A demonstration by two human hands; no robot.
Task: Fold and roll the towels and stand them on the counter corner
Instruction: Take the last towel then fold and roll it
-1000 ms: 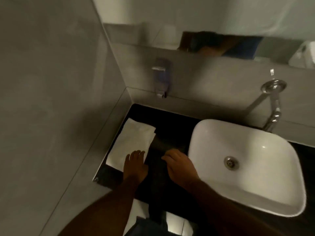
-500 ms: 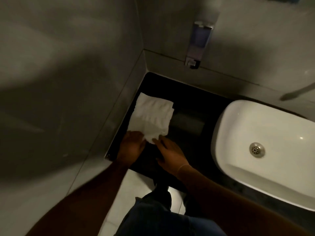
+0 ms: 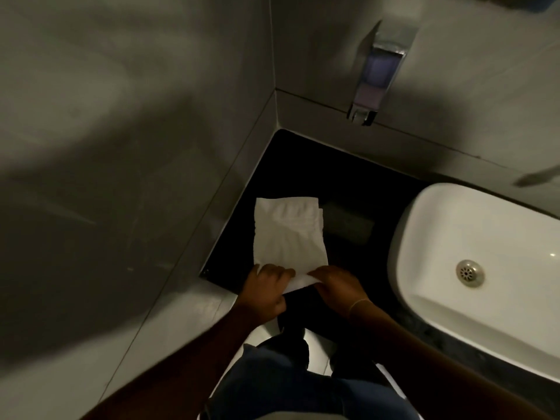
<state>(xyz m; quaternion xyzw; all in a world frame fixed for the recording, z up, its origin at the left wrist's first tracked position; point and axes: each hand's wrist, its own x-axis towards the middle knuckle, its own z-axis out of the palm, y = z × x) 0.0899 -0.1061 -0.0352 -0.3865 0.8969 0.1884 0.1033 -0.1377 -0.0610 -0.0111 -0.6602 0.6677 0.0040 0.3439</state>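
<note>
White towel (image 3: 289, 230) lies flat on the black counter (image 3: 348, 171) near the corner by the left wall, long axis running from the counter's near edge toward the back wall, near end curled up. Left hand (image 3: 266, 291) pinches the near-left edge, fingers curled over it, and right hand (image 3: 339, 287) grips the near-right edge (thin band on that wrist). To the right: a dark folded cloth (image 3: 348, 222) just beside the towel, a wall soap dispenser (image 3: 378, 74) above, then the white basin (image 3: 485, 268), clear of the hands.

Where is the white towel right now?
The white towel lies flat on the black counter left of the sink, near end under both hands.
</note>
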